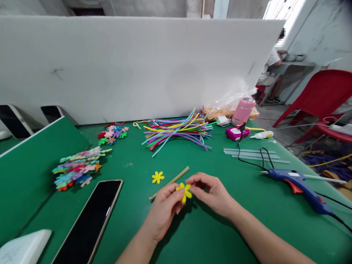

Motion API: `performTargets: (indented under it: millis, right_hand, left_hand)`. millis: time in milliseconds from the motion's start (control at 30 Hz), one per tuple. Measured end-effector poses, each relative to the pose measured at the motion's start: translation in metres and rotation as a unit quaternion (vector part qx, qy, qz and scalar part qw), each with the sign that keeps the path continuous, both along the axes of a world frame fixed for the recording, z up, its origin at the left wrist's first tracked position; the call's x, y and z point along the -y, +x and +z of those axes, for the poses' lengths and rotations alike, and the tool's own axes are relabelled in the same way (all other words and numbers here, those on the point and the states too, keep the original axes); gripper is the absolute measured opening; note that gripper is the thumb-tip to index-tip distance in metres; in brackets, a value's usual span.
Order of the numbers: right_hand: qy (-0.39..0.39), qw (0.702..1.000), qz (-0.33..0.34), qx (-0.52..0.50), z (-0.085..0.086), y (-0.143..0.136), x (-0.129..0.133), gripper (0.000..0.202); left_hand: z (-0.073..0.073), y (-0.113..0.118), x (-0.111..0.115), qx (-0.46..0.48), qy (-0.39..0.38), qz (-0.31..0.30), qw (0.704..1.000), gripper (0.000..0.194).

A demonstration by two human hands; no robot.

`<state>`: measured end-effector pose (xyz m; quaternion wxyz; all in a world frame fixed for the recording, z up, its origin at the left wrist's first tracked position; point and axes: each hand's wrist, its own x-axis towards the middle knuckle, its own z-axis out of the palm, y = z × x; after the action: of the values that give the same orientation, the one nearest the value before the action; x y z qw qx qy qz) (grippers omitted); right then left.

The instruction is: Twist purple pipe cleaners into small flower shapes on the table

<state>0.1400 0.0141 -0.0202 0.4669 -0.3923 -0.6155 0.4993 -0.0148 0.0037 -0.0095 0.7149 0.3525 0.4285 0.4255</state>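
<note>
Across my green table [132,204], the bundle of fuzzy stems [178,130] lies straight and seems unworked, while the stack of coloured flowers [78,167] looks finished. My left hand [167,204] pinches a yellow flower [185,192] above the table; my right hand [210,191] has fingertips at a petal, grip unclear. It looks almost shaped, much like the loose flower [157,177] lying just beyond

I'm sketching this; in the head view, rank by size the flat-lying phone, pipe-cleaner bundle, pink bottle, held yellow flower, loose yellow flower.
1. Flat-lying phone
2. Pipe-cleaner bundle
3. Pink bottle
4. Held yellow flower and loose yellow flower: too alike to rank, the held one looking nearer.
</note>
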Motion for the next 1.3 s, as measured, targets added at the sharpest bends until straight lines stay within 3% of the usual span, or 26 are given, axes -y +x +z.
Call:
performTargets:
  millis: [300, 500, 667, 800, 1000, 1167, 1233, 1300]
  right_hand:
    - [0.232, 0.963, 0.003, 0.136, 0.005, 0.005, 0.001, 0.014]
    - [0.276, 0.933, 0.005, 0.230, 0.008, 0.006, 0.002, 0.015]
    - [0.243, 0.937, 0.045, 0.248, 0.016, 0.007, 0.004, 0.016]
    - [0.159, 0.953, 0.060, 0.252, 0.018, 0.006, 0.005, 0.012]
    - [0.009, 0.973, 0.058, 0.223, 0.012, 0.005, 0.002, 0.013]
    - [-0.065, 0.982, 0.069, 0.165, 0.007, 0.005, -0.002, 0.013]
    - [-0.096, 0.982, 0.072, 0.143, 0.006, 0.005, -0.003, 0.013]
    - [-0.123, 0.985, 0.070, 0.102, 0.005, 0.004, -0.003, 0.016]
  left_hand:
    - [0.000, -0.003, -0.001, 0.120, -0.048, -0.056, 0.990, 0.014]
    - [0.003, -0.005, -0.001, 0.076, -0.019, -0.068, 0.995, 0.016]
    - [0.004, -0.008, -0.001, -0.031, 0.021, -0.080, 0.996, 0.019]
    - [0.006, -0.009, -0.003, -0.161, 0.129, -0.109, 0.973, 0.018]
    - [0.009, -0.008, -0.002, -0.336, 0.338, -0.139, 0.868, 0.022]
    - [-0.004, -0.009, 0.001, -0.405, 0.431, -0.134, 0.795, 0.021]
    - [-0.006, -0.007, 0.001, -0.401, 0.434, -0.119, 0.798, 0.020]
    - [-0.005, -0.004, 0.002, -0.375, 0.412, -0.091, 0.825, 0.020]
